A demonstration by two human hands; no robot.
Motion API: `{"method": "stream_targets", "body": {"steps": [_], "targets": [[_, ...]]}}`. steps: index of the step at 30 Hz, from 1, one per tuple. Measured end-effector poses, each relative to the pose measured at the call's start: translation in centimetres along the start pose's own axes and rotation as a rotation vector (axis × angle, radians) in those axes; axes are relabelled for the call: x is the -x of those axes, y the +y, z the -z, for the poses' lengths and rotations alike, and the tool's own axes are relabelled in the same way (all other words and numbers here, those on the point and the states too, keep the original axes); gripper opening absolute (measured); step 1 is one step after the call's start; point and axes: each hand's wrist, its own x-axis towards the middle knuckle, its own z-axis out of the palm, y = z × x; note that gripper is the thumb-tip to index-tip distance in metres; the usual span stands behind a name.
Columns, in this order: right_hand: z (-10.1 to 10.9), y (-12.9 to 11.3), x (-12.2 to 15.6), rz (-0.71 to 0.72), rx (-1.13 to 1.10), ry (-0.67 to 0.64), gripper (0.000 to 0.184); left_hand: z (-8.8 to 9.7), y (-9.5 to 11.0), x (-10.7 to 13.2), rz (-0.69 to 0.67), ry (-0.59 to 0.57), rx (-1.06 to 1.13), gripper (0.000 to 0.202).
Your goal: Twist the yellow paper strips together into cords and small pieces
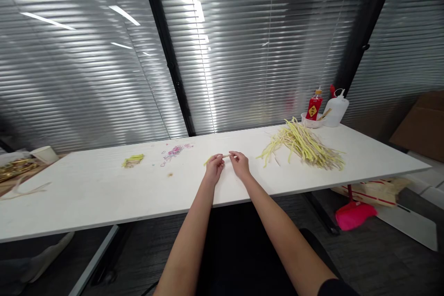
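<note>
So the strip [225, 156] is a thin, pale yellow-green sliver, kinda like straw or a dried leaf. It sits roughly level, running left to right, with the left hand [214, 167] and right hand [240, 163] each pinching an end, low over the middle of the white table [104, 189].

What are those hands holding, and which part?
A thin pale strip; the left hand pinches nearer its greenish end, the right hand its other end.
</note>
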Motion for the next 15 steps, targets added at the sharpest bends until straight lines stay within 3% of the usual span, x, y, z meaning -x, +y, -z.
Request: {"method": "stream_targets", "body": {"steps": [9, 15], "targets": [[0.3, 0.9, -0.4, -0.247, -0.124, 0.088, 0.041, 0.7, 0.3, -0.5, 0.031, 0.117, 0.195, 0.018], [0.1, 1.3, -0.6, -0.259, -0.136, 0.095, 0.04, 0.6, 0.6, -0.3, 0.045, 0.154, 0.289, 0.02]]}}
